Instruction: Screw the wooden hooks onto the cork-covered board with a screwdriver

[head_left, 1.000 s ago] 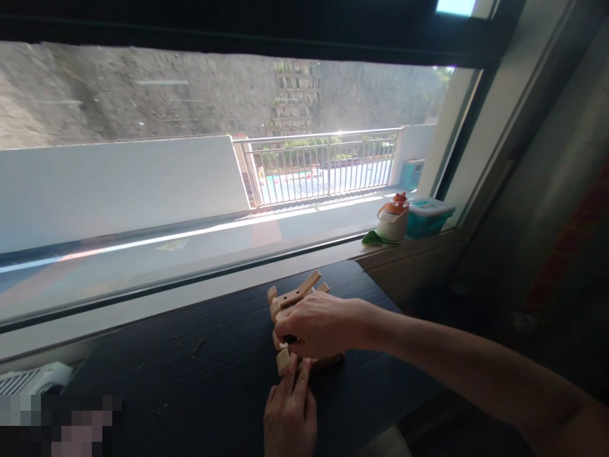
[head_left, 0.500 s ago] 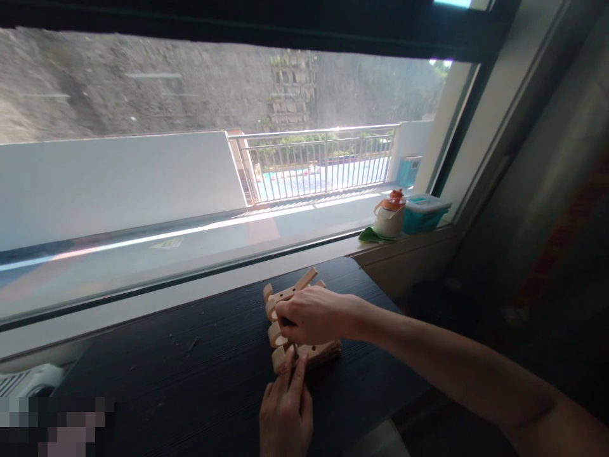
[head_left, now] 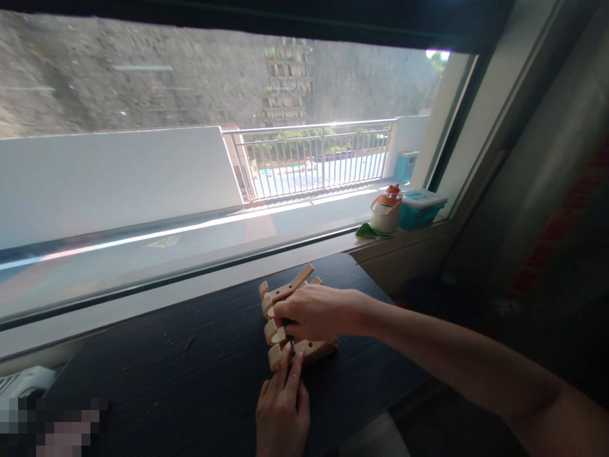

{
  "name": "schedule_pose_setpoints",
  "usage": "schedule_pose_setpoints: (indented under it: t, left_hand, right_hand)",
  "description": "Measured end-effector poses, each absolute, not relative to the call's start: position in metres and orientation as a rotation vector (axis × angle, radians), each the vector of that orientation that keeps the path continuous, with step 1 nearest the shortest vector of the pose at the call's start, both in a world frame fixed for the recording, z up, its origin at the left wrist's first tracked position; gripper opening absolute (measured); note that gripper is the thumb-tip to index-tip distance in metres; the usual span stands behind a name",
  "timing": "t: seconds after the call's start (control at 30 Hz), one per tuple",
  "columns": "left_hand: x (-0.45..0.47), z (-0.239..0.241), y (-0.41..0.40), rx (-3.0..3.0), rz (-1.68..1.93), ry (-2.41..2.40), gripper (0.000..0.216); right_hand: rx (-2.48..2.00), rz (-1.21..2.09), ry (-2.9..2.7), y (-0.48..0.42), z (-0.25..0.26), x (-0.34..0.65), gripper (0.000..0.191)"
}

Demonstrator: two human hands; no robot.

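A pale wooden assembly (head_left: 285, 291) lies on the dark tabletop, made of drilled bars and several curved blocks along its left side. My right hand (head_left: 309, 312) is over its middle with the fingers curled in a pinch; what they grip is hidden beneath the hand. My left hand (head_left: 284, 400) reaches up from below and grips the near end of the assembly, two fingers extended onto the wood beside a curved block (head_left: 276, 357). Between those fingertips and my right hand a small dark, slim part shows, too small to name.
The dark table (head_left: 157, 381) stands against a window sill. On the sill are a white bottle with an orange top (head_left: 386, 212), a green leaf-shaped item (head_left: 371, 231) and a teal lidded box (head_left: 422, 209). A white object (head_left: 28, 382) sits at the left edge.
The whole view has shifted slightly, so everything appears a little further left and up. Both hands keep nearly the same places on the wooden assembly.
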State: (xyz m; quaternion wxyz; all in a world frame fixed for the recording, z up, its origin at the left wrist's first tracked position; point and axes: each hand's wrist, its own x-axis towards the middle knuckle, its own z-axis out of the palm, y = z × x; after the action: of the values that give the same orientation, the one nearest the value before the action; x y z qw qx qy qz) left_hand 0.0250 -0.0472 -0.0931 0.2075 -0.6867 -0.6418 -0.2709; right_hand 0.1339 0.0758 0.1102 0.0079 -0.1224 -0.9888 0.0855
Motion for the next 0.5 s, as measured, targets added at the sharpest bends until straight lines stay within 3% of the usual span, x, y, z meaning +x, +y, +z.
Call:
schedule_pose_setpoints:
  t: [0.3,0.5]
  left_hand:
    - [0.026,-0.092,-0.048,-1.903,-0.759,-1.803,0.047]
    - [0.026,-0.093,-0.048,-1.924,-0.735,-1.829,0.050]
  right_hand:
    - [-0.442,0.175,-3.065,0.073,0.106,0.133,0.024]
    - [-0.349,0.207,-3.118,0.074,0.114,0.137,0.013]
